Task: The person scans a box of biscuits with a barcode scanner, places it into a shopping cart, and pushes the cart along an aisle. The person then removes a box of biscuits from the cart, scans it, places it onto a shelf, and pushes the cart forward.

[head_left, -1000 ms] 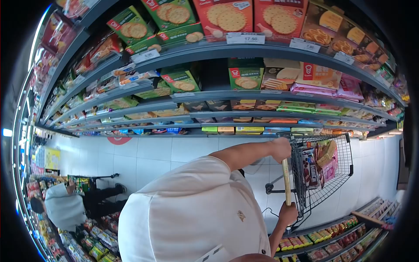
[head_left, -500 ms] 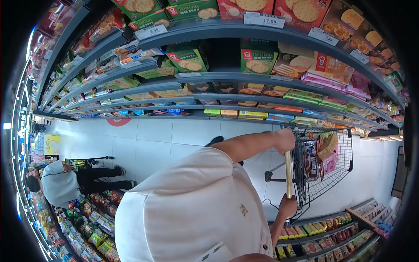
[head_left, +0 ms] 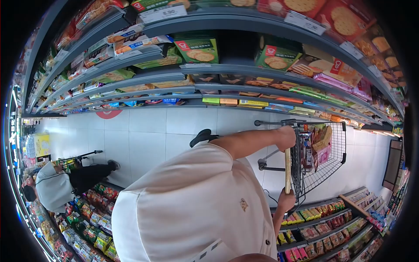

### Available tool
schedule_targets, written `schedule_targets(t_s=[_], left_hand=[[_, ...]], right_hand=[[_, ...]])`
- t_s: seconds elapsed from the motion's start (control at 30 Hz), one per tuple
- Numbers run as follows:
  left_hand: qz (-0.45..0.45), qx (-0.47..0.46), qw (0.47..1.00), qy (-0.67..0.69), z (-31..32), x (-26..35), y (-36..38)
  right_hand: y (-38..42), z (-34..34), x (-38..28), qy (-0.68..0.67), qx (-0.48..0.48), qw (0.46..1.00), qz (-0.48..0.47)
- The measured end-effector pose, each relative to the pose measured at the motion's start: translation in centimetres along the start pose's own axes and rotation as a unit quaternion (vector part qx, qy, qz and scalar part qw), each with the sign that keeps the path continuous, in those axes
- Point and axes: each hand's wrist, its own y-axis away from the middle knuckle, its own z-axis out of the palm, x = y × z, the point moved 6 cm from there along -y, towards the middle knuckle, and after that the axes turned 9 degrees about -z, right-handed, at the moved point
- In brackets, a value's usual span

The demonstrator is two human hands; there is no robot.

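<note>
A wire shopping cart (head_left: 336, 168) stands on the right, in front of my body. My left hand (head_left: 286, 137) is wrapped round the upper end of its pale handle bar (head_left: 287, 172) as seen here. Farther down, my right hand (head_left: 286, 201) closes round the same bar's other end. Inside the basket lie several packaged snacks: a dark packet (head_left: 308, 150), a brownish-yellow pack (head_left: 323, 139) and a pink pack (head_left: 324, 154). Part of their surfaces is hidden by the wire and by each other.
Shelves of boxed crackers (head_left: 196, 50) run along the top of the view, close to my left arm. Another snack rack (head_left: 316, 231) is at lower right. A person in a white top (head_left: 53, 185) stands at far left beside another cart (head_left: 72, 162). Pale floor tiles (head_left: 148, 120) lie between.
The shelf goods and the floor mark have shifted in view, and the other person appears farther left and smaller. My foot shows more. Both hands keep their hold on the handle bar.
</note>
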Motion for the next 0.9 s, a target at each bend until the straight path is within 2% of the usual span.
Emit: schedule_targets(t_s=[0.23,0.7,0.9], left_hand=[[0.014,0.027,0.999,0.025,0.3,-2.2,3.5],[0.054,0.064,0.996,0.004,0.4,-6.2,11.0],[0.057,0.024,0.998,0.01,0.5,-6.8,13.7]], right_hand=[[2.7,0.6,-3.7,0.003,-0.016,1.0,0.024],[8.4,1.7,-12.2,0.016,0.04,0.999,0.031],[10.3,1.7,-14.4,0.005,0.028,0.998,0.055]])
